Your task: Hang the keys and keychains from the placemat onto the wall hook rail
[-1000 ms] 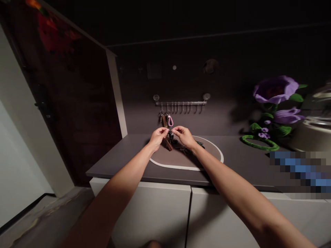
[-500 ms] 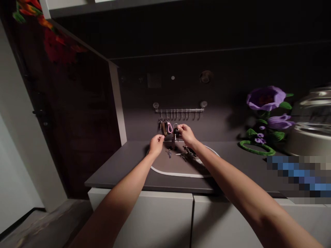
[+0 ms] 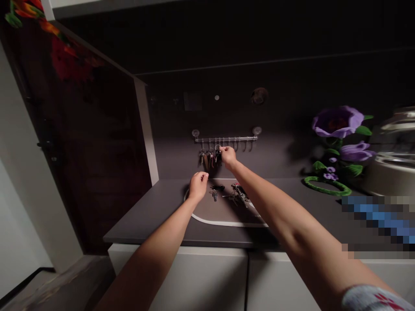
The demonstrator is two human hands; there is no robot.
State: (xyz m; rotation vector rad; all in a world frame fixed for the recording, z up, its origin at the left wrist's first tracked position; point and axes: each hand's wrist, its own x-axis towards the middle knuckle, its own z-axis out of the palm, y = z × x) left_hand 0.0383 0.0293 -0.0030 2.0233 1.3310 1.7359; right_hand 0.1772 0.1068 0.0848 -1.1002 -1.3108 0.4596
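My right hand (image 3: 228, 156) pinches the ring of a bunch of keys (image 3: 218, 152) up at the clear hook rack (image 3: 227, 139) on the wall. Whether that ring sits on a hook cannot be made out. Just to its left, other key bunches (image 3: 205, 160) hang from the rack's left hooks. Lower down, my left hand (image 3: 198, 186) hovers over the left side of a brown mat with a white rim (image 3: 220, 222), its fingers closed and nothing visible in them. Loose keys (image 3: 214, 195) lie on the mat, and a larger pile of keys (image 3: 240, 194) lies near my right forearm.
Purple felt flowers (image 3: 339, 123) with a green ring base (image 3: 327, 186) stand on the grey counter (image 3: 145, 216) at right, beside a large glass-topped vessel (image 3: 395, 160). A dark door (image 3: 97, 164) is at left. A shelf overhangs the counter.
My right hand has lifted the key bunch up and slightly left, to the rack's hooks. The left hand stays low, barely shifted. The view has moved slightly.
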